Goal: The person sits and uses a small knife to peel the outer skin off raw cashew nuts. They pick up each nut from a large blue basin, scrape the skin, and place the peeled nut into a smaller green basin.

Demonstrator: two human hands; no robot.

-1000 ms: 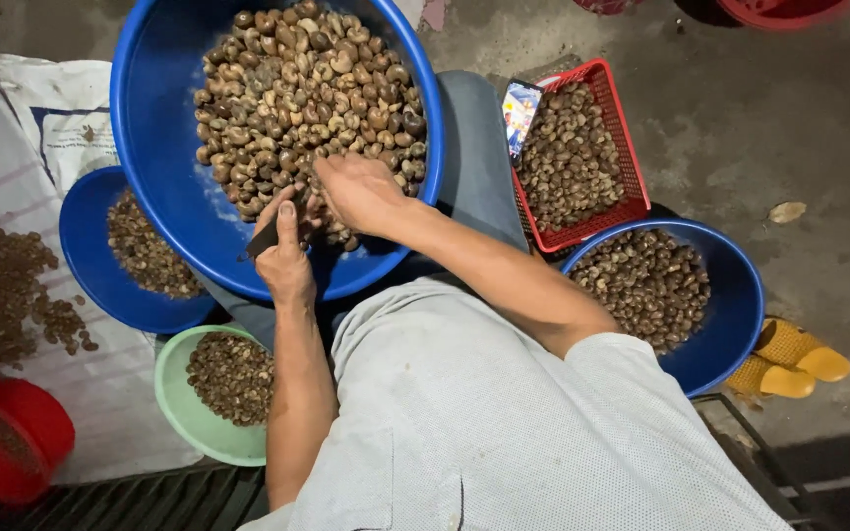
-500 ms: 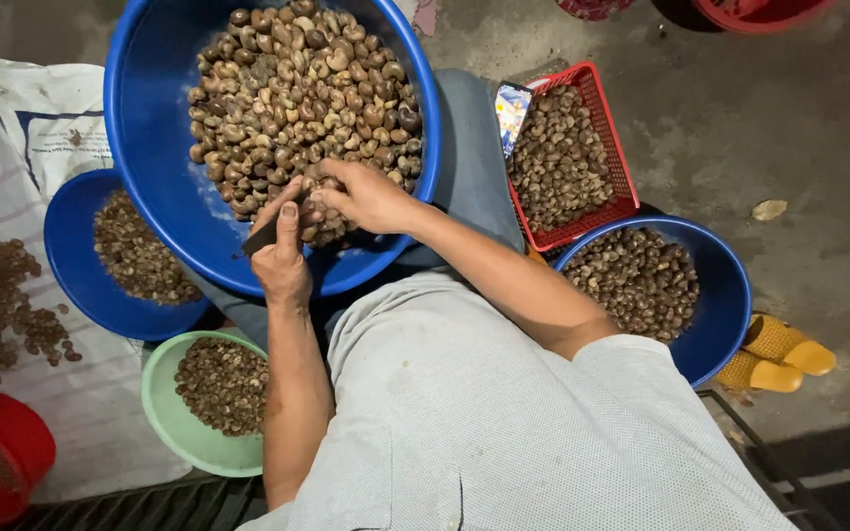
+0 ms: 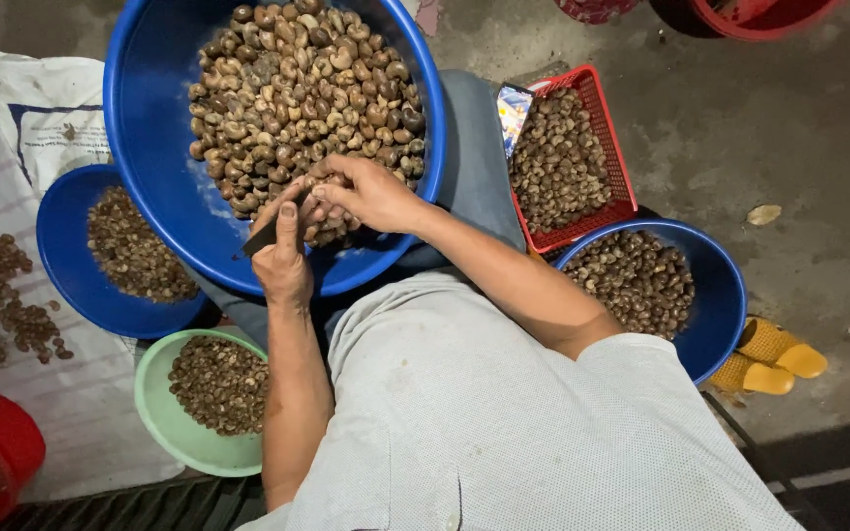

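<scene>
Carefully now: the left hand (image 3: 282, 261) grips a knife (image 3: 264, 237), the right hand (image 3: 366, 192) pinches a nut (image 3: 315, 195) just above the basin (image 3: 159, 187); blade should stay angled off the fingers.

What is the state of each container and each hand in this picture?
Large blue plastic basin: heaped with brown nuts.
Small blue bowl: partly filled.
Green bowl: partly filled.
Red mesh basket: full.
Left hand: grip closed on dark knife.
Right hand: pinching a nut.
</scene>
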